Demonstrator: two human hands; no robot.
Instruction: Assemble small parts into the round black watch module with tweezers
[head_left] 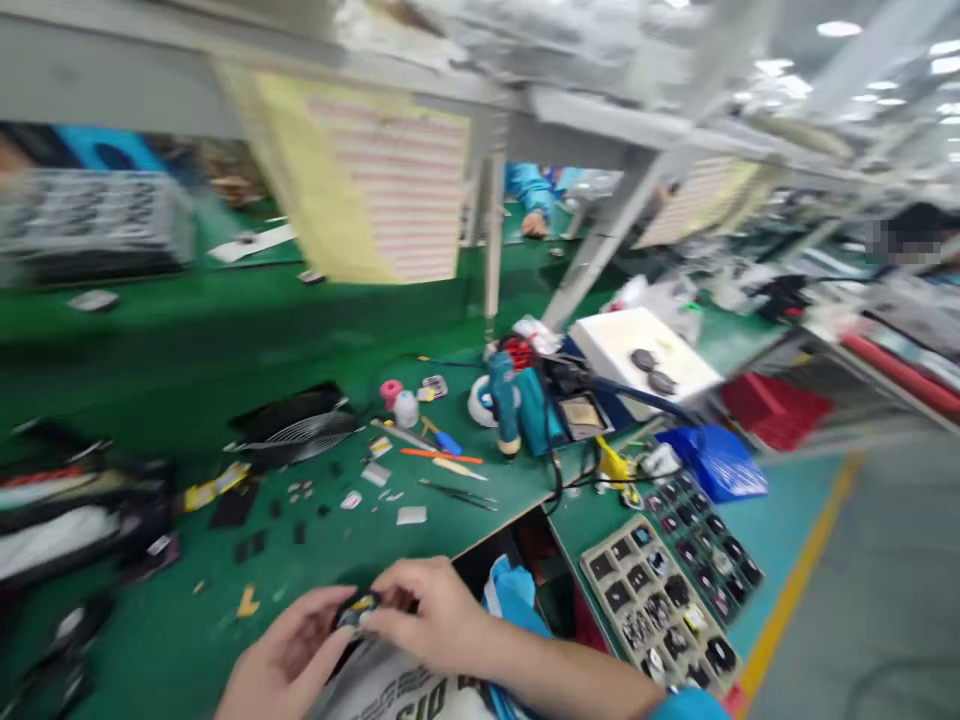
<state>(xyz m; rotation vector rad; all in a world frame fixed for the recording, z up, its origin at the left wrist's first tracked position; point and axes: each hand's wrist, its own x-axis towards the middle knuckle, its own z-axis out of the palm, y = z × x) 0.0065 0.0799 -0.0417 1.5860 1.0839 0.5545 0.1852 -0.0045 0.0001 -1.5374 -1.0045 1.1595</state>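
Note:
A small round black part (357, 608) with yellow and bluish bits inside is held between both hands, low in the view, close to the front of the green bench. My left hand (289, 655) pinches it from the left with thumb and fingers. From the right, the fingers of my right hand (427, 612) close on the same part and partly cover it. Behind the hands, tweezers (457, 494), an orange stick (441, 456) and several small loose parts lie on the bench. Blur hides the part's finer detail.
A teal electric screwdriver (504, 405) stands at the back. To the right, a compartment tray (589, 565) holds several small parts, beside an open drawer (551, 530). A yellow sheet (322, 200) hangs from the shelf. Across the bench, another person's hand (534, 224) shows.

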